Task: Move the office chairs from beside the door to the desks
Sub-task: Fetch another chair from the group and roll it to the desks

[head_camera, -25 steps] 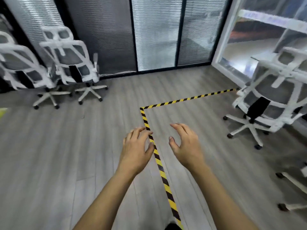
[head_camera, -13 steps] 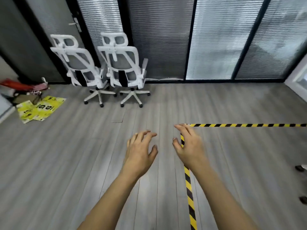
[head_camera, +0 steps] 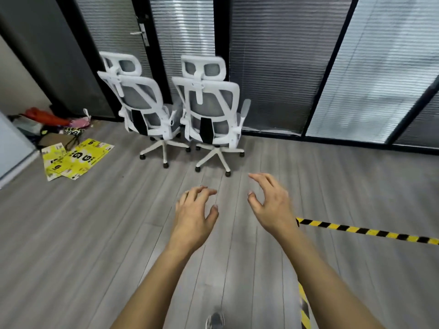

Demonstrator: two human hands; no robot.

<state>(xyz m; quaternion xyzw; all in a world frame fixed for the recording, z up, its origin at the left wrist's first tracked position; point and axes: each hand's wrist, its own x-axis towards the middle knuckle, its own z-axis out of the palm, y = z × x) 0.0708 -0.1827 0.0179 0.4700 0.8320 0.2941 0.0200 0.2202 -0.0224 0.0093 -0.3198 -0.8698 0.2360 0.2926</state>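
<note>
1. Seen from a head-worn camera looking down: a grey wood-plank floor [head_camera: 95,233], with two bare forearms reaching forward over it
2. The left hand [head_camera: 193,214] is held out palm down in the air, its fingers spread and loosely bent, holding nothing and touching nothing
3. The right hand [head_camera: 270,203] is near it but apart from it, also palm down, with spread, loosely curved fingers and nothing in its grasp
4. Beyond the hands, two white office chairs with grey mesh backs and headrests stand side by side on wheeled bases, backs toward the camera: the left chair [head_camera: 140,105] and the right chair [head_camera: 211,108]
5. The left chair stands just in front of a dark-framed door [head_camera: 111,27] with a lever handle [head_camera: 137,33], and the right chair stands before a glass wall with blinds [head_camera: 273,67]
6. Yellow and black striped tape [head_camera: 365,231] runs across the floor on the right, partly hidden behind the right forearm
7. At far left, flattened yellow printed cardboard [head_camera: 76,157] lies on the floor near a pile of bags [head_camera: 45,116]
8. The toe of a grey shoe [head_camera: 215,320] shows at the bottom edge
</note>
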